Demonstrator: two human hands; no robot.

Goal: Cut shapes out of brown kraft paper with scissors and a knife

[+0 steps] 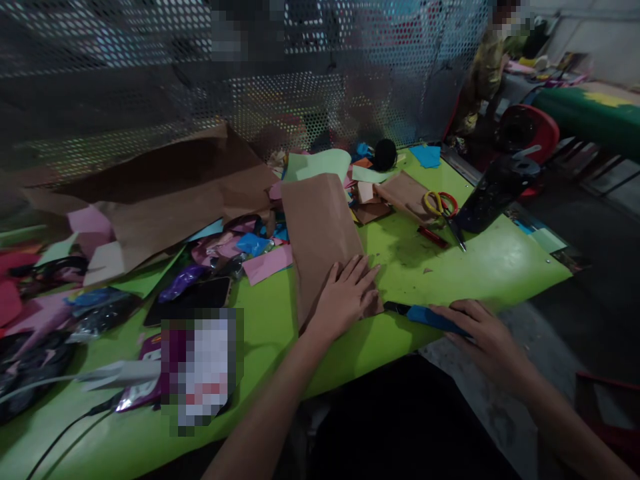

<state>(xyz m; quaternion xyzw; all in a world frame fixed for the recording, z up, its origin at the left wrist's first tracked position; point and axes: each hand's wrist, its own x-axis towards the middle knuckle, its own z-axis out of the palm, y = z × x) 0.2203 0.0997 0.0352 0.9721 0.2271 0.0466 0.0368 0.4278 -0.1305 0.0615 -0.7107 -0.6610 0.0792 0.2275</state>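
A folded piece of brown paper lies lengthwise on the green tabletop. My left hand rests flat on its near end, fingers spread. In my right hand is a blue utility knife, gripped by its handle, its dark tip pointing left at the paper's lower right corner. Whether the tip touches the paper I cannot tell. Scissors with yellow and red handles lie farther back on the right, beside a small red object.
A dark tumbler stands at the right edge. Large brown paper and coloured scraps pile up at the left, near a phone and a cable. Behind the table rises a perforated metal panel. A red chair is beyond.
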